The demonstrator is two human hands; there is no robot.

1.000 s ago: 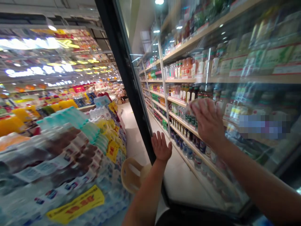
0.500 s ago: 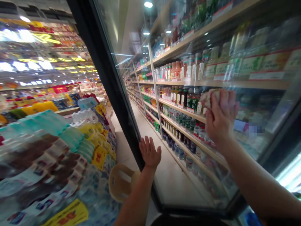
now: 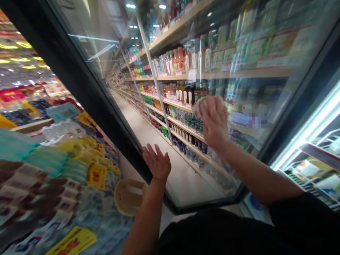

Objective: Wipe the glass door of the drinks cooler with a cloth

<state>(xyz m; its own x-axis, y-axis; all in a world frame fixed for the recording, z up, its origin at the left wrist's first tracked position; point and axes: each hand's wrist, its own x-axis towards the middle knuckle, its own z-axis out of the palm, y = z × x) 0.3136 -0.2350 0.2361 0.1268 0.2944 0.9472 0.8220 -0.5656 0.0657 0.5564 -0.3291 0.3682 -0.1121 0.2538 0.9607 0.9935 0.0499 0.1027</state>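
A glass cooler door (image 3: 148,53) with a black frame stands swung out in front of me, mirroring shelves of bottled drinks. My right hand (image 3: 214,124) presses a pale crumpled cloth (image 3: 199,105) flat against the glass near its middle. My left hand (image 3: 156,163) lies open with fingers spread on the door's black left edge, lower down. The cloth is mostly hidden under my fingers.
Stacked packs of bottled water and drinks (image 3: 53,177) with yellow price tags fill the left. A tan plastic stool (image 3: 129,196) stands on the floor below my left arm. The lit cooler interior with wire shelves (image 3: 316,166) shows at the right.
My right hand with the cloth has slid left across the glass after moving up. My left hand stays on the door edge. The view has swung right, showing the cooler interior.
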